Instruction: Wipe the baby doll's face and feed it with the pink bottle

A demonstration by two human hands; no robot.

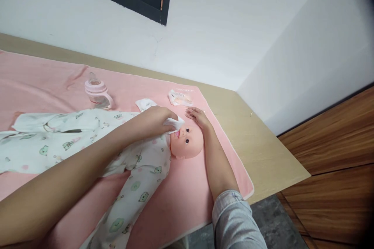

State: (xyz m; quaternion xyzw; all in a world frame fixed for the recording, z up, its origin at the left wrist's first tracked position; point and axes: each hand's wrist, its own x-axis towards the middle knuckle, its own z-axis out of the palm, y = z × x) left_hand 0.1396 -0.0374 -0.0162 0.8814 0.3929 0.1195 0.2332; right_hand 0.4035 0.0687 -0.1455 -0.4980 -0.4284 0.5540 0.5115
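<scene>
A baby doll (191, 146) lies on its back, its bare head toward the right, dressed in a white sleepsuit (143, 155) printed with green and pink figures. My left hand (152, 122) is closed on a folded white tissue (175, 123), which touches the doll's face beside the mouth. At the top of the head lies my right hand (198, 117), its fingers stretched out and holding nothing. The forearm runs along the crown of the head.
A pink feeding bottle (97, 93) stands on the pink blanket (181, 198) behind the doll. Beyond my right hand lies a clear plastic packet (180, 98). The blanket covers a wooden table (263, 155), with a white wall behind and wood-grain panels (336, 132) at right.
</scene>
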